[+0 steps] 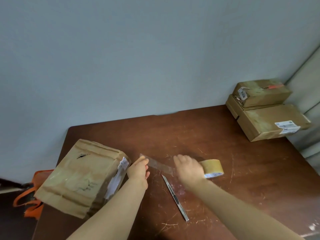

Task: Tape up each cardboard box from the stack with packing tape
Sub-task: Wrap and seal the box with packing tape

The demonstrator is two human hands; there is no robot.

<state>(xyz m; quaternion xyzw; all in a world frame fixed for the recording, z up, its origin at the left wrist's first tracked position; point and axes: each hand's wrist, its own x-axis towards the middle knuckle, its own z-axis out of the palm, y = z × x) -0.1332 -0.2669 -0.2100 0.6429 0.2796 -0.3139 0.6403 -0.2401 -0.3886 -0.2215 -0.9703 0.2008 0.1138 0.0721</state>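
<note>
Head camera looks down on my two bare arms over a scratched brown table (233, 170). My left hand (139, 168) pinches the free end of a clear strip of tape (159, 164) between thumb and fingers. My right hand (188, 168) curls around the roll of packing tape (213, 168), which sits low over the table to its right. The strip runs taut between both hands. A worn cardboard box (81, 177) lies just left of my left hand, hanging over the table's left edge. A utility knife (174, 196) lies on the table between my forearms. At the far right corner stands the stack of boxes (263, 108), well apart from my hands. An orange bag (32, 193) shows below the table's left edge.
</note>
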